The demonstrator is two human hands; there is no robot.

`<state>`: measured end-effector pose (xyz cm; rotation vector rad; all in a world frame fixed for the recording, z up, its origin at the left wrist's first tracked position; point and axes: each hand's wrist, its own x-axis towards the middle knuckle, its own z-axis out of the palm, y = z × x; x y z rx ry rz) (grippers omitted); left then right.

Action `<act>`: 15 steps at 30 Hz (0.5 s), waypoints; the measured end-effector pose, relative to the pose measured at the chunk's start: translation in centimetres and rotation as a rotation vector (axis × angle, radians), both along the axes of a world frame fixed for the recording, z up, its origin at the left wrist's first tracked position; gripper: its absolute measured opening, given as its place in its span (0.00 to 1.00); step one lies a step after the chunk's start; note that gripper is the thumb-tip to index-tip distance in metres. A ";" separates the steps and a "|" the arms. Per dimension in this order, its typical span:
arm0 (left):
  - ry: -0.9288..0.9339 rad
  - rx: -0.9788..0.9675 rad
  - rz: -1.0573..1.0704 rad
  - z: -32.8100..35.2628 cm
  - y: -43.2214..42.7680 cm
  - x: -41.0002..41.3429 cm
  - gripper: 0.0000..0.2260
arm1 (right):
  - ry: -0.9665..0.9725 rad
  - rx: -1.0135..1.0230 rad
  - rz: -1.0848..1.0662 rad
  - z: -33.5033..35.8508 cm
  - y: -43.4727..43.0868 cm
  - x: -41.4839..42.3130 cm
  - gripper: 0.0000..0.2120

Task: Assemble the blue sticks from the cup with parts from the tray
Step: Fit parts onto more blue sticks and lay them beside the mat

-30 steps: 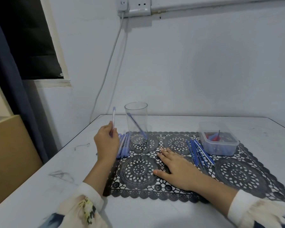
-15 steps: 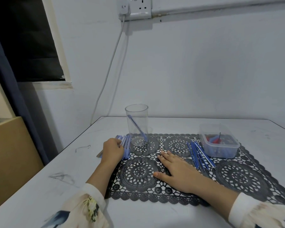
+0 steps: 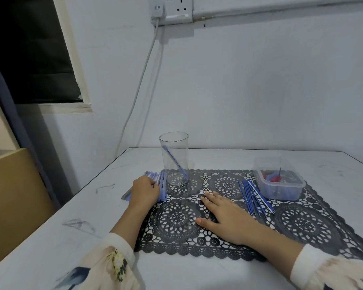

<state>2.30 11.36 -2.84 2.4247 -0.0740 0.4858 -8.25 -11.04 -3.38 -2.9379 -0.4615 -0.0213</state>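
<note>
A clear cup [image 3: 174,143] stands on the black lace mat [image 3: 302,225] with one blue stick [image 3: 175,162] leaning inside it. Left of the cup lies a row of finished blue pens [image 3: 163,186]. My left hand [image 3: 144,192] rests at that row with its fingers curled round a pen whose end pokes out at the hand's left. My right hand [image 3: 224,216] lies flat on the mat, fingers straight, holding nothing. Several thin blue sticks [image 3: 253,197] lie between that hand and the clear plastic tray [image 3: 281,191] of blue and red parts.
The white table [image 3: 92,216] ends at a wall behind; its left edge drops off beside a brown cabinet [image 3: 15,185]. A cable [image 3: 134,97] hangs from a wall socket down behind the table's back left corner.
My left hand has come down from holding a pen upright to the row of pens left of the cup. The right hand has stayed flat on the mat.
</note>
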 end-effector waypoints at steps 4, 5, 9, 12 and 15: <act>-0.130 -0.106 0.016 1.8 -0.4 -1.3 0.10 | -0.004 -0.005 -0.002 0.2 0.1 -0.3 0.49; -0.171 -0.151 0.017 2.5 -0.4 -1.5 0.10 | -0.006 -0.006 -0.001 0.2 0.1 -0.3 0.49; -0.388 -0.282 -0.019 6.2 -0.8 -1.9 0.10 | -0.013 0.002 -0.001 0.3 0.0 -0.3 0.51; -0.437 -0.219 -0.026 10.4 -1.4 -1.2 0.09 | -0.004 -0.001 0.001 0.4 0.0 -0.3 0.52; -0.211 0.015 -0.034 14.4 -2.5 0.8 0.08 | 0.004 0.005 0.004 0.4 0.0 -0.4 0.53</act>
